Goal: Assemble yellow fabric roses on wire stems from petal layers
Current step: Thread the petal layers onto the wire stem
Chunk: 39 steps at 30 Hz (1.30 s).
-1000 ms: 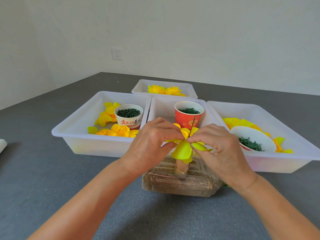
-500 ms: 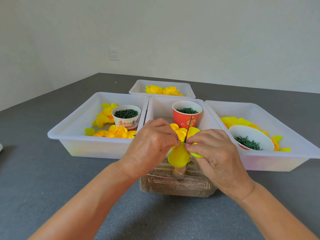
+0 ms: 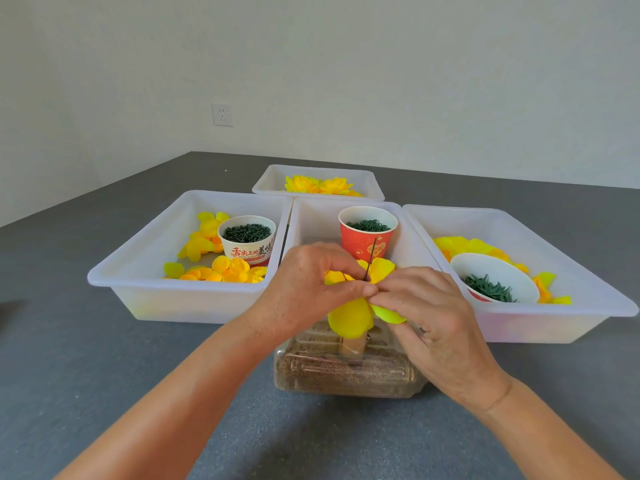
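A thin dark wire stem (image 3: 371, 258) stands upright above a clear box of brown grains (image 3: 343, 370). Yellow petal layers (image 3: 350, 317) sit on the wire, some petals hanging down, others spread behind at the top. My left hand (image 3: 308, 289) and my right hand (image 3: 433, 317) meet at the wire, fingertips pinching the petal layers from both sides. The lower part of the wire is hidden behind the petals and my fingers.
Three white trays stand behind: the left tray (image 3: 145, 271) holds loose yellow petals and a white cup of green pieces (image 3: 246, 239); the middle one a red cup (image 3: 367, 230); the right tray (image 3: 588, 299) petals and a white bowl (image 3: 495, 280). A far tray (image 3: 273, 180) holds finished yellow flowers.
Both hands have pressed the petal layer lower on the wire, and the petals now hang more folded. More of the wire tip shows above my fingers.
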### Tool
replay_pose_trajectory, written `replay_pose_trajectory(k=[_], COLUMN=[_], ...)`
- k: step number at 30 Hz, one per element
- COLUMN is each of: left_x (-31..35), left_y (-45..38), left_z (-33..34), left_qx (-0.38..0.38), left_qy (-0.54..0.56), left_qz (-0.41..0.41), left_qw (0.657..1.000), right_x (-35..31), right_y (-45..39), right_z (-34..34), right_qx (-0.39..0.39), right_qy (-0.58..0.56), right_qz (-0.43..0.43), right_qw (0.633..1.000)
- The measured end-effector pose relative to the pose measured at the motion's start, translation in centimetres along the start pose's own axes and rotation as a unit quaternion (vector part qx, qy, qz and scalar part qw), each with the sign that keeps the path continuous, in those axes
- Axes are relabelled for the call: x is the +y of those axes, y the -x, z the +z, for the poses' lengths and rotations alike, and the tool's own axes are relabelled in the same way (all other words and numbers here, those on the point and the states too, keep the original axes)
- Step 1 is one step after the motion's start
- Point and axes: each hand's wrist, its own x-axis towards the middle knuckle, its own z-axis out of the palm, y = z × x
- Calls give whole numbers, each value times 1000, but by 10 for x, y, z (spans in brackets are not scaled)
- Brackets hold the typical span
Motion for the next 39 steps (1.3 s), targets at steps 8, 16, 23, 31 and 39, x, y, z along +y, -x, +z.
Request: replay_pose_trajectory(k=[8, 16, 23, 31, 39], left_x=[-9, -11, -13, -13, -13], left_y=[-1, -2, -1, 0, 1], left_z=[2, 3, 3, 3, 5], left_qx=[-11, -27, -28, -25, -17], left_qy=[51, 66, 61, 75, 75], left_qz=[-51, -71, -59, -50, -47], left_qw=[997, 995, 996, 996, 996], right_x=[3, 71, 102, 110, 108], right_y=[5, -64, -84, -76, -78], right_z=[-13, 6, 71, 87, 66], right_qx=[1, -97, -458, -280, -197], right_qy=[-196, -105, 153, 193, -17], right_qz=[104, 364, 306, 376, 531], right_qw=[975, 920, 821, 862, 824])
